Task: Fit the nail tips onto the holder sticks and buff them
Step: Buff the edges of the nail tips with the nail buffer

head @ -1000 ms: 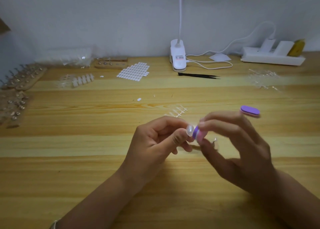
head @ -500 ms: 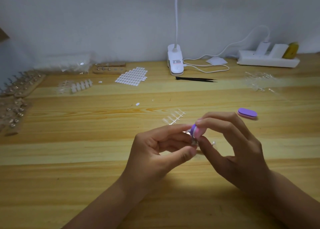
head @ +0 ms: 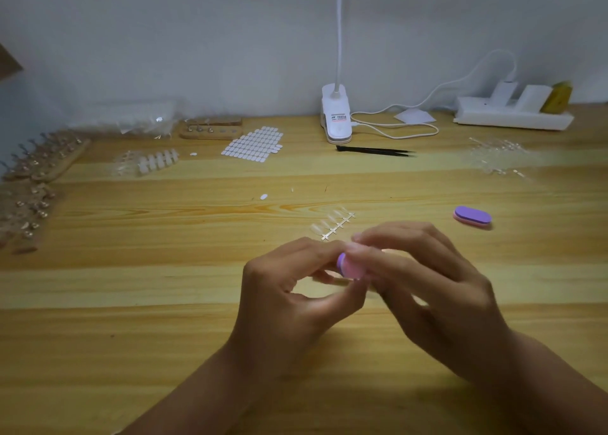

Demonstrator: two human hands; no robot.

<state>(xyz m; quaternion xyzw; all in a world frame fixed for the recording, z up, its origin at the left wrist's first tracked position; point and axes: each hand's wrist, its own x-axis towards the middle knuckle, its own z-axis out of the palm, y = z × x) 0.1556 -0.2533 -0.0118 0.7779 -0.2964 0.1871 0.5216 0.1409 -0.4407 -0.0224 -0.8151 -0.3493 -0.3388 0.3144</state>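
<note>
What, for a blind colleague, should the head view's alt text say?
Above a wooden table, the right hand pinches a purple-and-pink buffer block against a small pale piece, too blurred to identify, gripped in the left hand. A second buffer block, a strip of clear nail tips and black tweezers lie behind.

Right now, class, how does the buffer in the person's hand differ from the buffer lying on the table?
The held buffer is pinched by the right hand above the table; the spare buffer lies flat on it, untouched. The held buffer is tilted and half hidden by that hand; the spare buffer shows whole. Both are purple and pink with rounded ends.
</note>
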